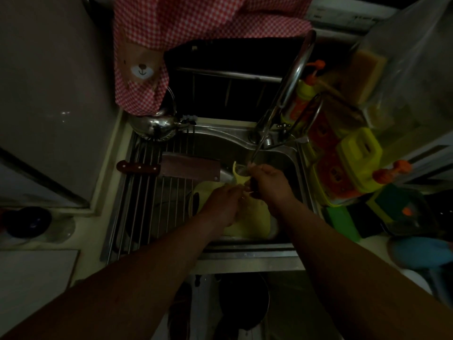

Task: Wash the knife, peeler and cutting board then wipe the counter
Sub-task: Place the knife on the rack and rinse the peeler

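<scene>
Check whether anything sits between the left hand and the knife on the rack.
Nothing visible does. The knife lies flat on the rack, blade end nearest the left hand, with no object in the gap between them. The right hand grips a small item under the tap; too dark to identify.

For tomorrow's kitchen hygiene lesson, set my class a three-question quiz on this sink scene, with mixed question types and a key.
1. True or false: the cleaver lies on the wire rack over the left part of the sink.
2. The yellow cutting board is: A) on the counter, B) in the sink under the hands, C) hanging on the wall.
3. Fill in: water from the tap runs onto a small item held by the ____ hand.
Key: 1 true; 2 B; 3 right hand.
</scene>
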